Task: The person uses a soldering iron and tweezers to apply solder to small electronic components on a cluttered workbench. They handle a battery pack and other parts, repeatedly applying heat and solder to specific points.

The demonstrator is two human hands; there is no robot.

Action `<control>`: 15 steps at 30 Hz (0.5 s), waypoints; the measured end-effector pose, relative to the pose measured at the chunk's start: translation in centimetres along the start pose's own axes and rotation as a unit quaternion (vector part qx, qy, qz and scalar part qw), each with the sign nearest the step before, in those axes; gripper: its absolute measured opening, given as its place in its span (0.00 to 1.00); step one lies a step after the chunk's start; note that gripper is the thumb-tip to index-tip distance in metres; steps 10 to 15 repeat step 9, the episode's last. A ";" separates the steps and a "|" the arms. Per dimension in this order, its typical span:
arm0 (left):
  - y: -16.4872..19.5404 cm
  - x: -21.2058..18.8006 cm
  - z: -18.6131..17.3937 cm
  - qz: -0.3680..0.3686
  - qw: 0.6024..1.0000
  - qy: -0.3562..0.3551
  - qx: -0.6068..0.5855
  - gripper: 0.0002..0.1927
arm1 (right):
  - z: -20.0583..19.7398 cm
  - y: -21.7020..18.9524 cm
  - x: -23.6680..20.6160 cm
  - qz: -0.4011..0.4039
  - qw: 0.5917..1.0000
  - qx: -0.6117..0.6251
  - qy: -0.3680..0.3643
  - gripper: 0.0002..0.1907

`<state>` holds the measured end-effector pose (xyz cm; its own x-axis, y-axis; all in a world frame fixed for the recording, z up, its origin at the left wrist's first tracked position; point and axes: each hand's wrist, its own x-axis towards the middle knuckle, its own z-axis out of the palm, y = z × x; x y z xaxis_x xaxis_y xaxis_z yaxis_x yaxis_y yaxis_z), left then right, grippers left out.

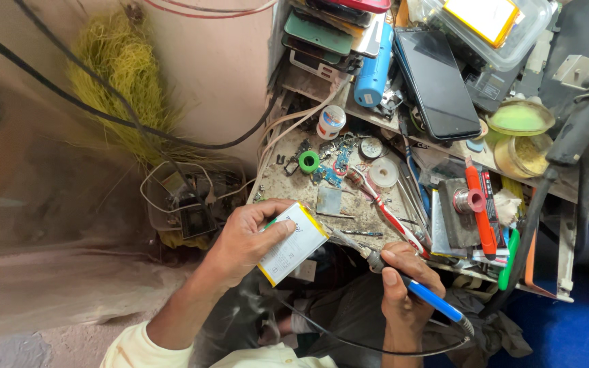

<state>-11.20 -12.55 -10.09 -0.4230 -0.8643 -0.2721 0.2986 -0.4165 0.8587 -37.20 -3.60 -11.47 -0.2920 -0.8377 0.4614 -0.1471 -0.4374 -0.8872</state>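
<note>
My left hand [243, 238] grips a flat white phone battery [293, 247] with yellow edges, held tilted just off the near edge of the cluttered bench [288, 180]. My right hand [403, 279] is closed around a blue-handled soldering iron [431, 300]. The iron's metal tip [345, 240] points left and reaches the battery's upper right corner. A black cord runs from the iron's handle down across my lap.
The bench holds small circuit boards [332, 170], a green tape roll [309, 161], a white jar [330, 121], a solder spool [468, 200], red tools and a dark phone [438, 82]. Stacked phones and a clear box sit behind. Wires and yellow fibre lie to the left.
</note>
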 end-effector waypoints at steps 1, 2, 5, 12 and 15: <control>0.0 0.0 0.0 0.000 1.000 0.002 0.001 0.19 | 0.0 0.0 0.0 -0.002 1.000 0.001 0.000 0.15; 0.0 0.0 0.0 0.000 1.000 0.004 0.003 0.19 | 0.0 0.1 0.0 0.000 1.000 -0.001 -0.003 0.15; 0.3 -0.1 0.1 -0.005 1.000 0.002 -0.003 0.19 | -0.1 -0.1 0.0 0.010 1.000 -0.007 -0.008 0.15; 0.4 -0.3 0.3 -0.009 1.000 0.008 -0.011 0.18 | -0.2 0.1 -0.2 0.025 0.999 0.021 -0.003 0.15; 0.4 -0.3 0.3 -0.009 1.000 0.008 -0.011 0.18 | -0.2 0.1 -0.2 0.025 0.999 0.021 -0.003 0.15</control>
